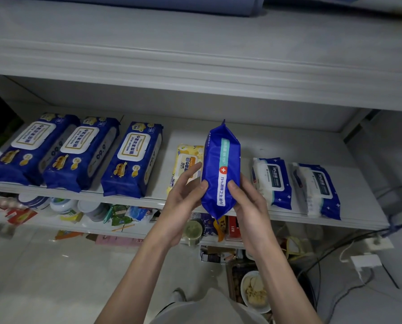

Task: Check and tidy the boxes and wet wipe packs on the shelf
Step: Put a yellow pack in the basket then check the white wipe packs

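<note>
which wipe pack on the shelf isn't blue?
The yellow pack, flat on the shelf between the nearest large dark-blue pack and the held blue pack, partly behind the left hand. All others are mainly blue.

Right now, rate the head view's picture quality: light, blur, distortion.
Head view: dim, bluish light; the held blue pack is sharp, its label legible; the shelf edge curves slightly from wide-angle distortion; the upper shelf front looks smeared; the lower-shelf clutter is soft.
</note>
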Tool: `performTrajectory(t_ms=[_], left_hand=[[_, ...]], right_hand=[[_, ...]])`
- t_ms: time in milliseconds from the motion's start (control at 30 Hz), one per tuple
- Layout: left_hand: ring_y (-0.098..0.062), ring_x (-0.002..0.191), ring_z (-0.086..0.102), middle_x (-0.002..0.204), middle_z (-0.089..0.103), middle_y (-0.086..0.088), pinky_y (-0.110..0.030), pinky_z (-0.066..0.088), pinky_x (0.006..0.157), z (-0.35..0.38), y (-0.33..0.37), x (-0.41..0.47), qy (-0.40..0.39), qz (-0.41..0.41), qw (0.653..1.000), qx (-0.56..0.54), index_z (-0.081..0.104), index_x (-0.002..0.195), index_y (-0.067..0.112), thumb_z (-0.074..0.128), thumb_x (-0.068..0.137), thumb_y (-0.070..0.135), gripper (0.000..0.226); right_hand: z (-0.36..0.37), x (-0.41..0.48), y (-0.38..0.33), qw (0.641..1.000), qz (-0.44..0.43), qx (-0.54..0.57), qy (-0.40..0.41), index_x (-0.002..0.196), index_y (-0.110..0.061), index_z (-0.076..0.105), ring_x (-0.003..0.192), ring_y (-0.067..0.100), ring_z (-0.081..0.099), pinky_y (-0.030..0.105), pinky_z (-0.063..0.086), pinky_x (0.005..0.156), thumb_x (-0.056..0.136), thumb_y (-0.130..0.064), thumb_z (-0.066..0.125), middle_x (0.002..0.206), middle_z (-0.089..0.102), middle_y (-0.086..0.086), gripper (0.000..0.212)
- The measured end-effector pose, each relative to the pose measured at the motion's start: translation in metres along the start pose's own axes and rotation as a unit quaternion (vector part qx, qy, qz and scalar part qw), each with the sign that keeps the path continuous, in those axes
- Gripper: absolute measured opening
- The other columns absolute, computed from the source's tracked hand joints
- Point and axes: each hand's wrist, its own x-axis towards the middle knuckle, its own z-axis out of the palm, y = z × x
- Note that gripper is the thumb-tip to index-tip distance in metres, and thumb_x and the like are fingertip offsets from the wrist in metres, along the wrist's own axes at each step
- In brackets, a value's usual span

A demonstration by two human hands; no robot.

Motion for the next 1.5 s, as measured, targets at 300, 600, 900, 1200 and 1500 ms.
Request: performTrajectory(t_ms=[300, 600, 900, 1200, 1500], left_hand=[[-0.008, 0.113, 0.066, 0.123, 0.070, 0.006, -0.018, 0.057, 0.077, -0.007, -0.008, -0.005, 0.084, 0.030, 0.993, 0.074, 0.064, 0.128, 0.028, 0.064, 0.097, 0.013, 0.034], [-0.009, 0.111, 0.070, 0.119, 0.074, 0.010, -0.026, 0.061, 0.080, -0.004, -0.001, -0.008, 0.056, 0.007, 0.998, -0.011, 0.061, 0.132, 0.032, 0.061, 0.097, 0.019, 0.037], [-0.014, 0.120, 0.066, 0.127, 0.071, 0.004, -0.032, 0.058, 0.093, -0.006, 0.004, -0.003, 0.054, -0.006, 0.998, -0.016, 0.058, 0.140, 0.020, 0.063, 0.095, 0.019, 0.046], [-0.018, 0.114, 0.070, 0.118, 0.074, 0.002, -0.030, 0.060, 0.083, -0.006, 0.005, 0.001, 0.046, -0.018, 0.998, -0.030, 0.058, 0.135, 0.024, 0.062, 0.096, 0.017, 0.039], [-0.002, 0.109, 0.068, 0.123, 0.068, 0.010, -0.014, 0.056, 0.075, -0.002, 0.003, 0.000, 0.100, 0.041, 0.994, 0.029, 0.057, 0.135, 0.027, 0.068, 0.093, 0.008, 0.047]], right_hand=[[-0.004, 0.004, -0.004, 0.998, 0.016, -0.062, -0.001, 0.148, -0.031, 0.054, 0.114, 0.007, 0.071, 0.026, 0.062, 0.085, 0.080, -0.046, 0.074, 0.132, 0.071, -0.007, 0.072], [-0.002, 0.007, -0.001, 0.995, 0.056, 0.059, 0.066, 0.123, -0.022, 0.067, 0.113, 0.017, 0.074, 0.040, 0.058, 0.097, 0.079, -0.038, 0.074, 0.122, 0.077, 0.000, 0.047], [-0.003, 0.006, 0.001, 0.996, 0.030, 0.053, 0.059, 0.130, -0.019, 0.067, 0.116, 0.019, 0.073, 0.034, 0.059, 0.091, 0.081, -0.034, 0.074, 0.124, 0.077, 0.002, 0.052], [-0.004, 0.008, -0.001, 0.997, 0.028, 0.047, 0.062, 0.128, -0.023, 0.067, 0.116, 0.018, 0.073, 0.039, 0.058, 0.093, 0.076, -0.038, 0.077, 0.124, 0.076, 0.000, 0.055], [0.001, 0.009, -0.002, 0.995, -0.005, -0.096, 0.008, 0.149, -0.031, 0.050, 0.112, -0.006, 0.066, 0.013, 0.057, 0.081, 0.094, -0.030, 0.073, 0.138, 0.063, -0.014, 0.059]])
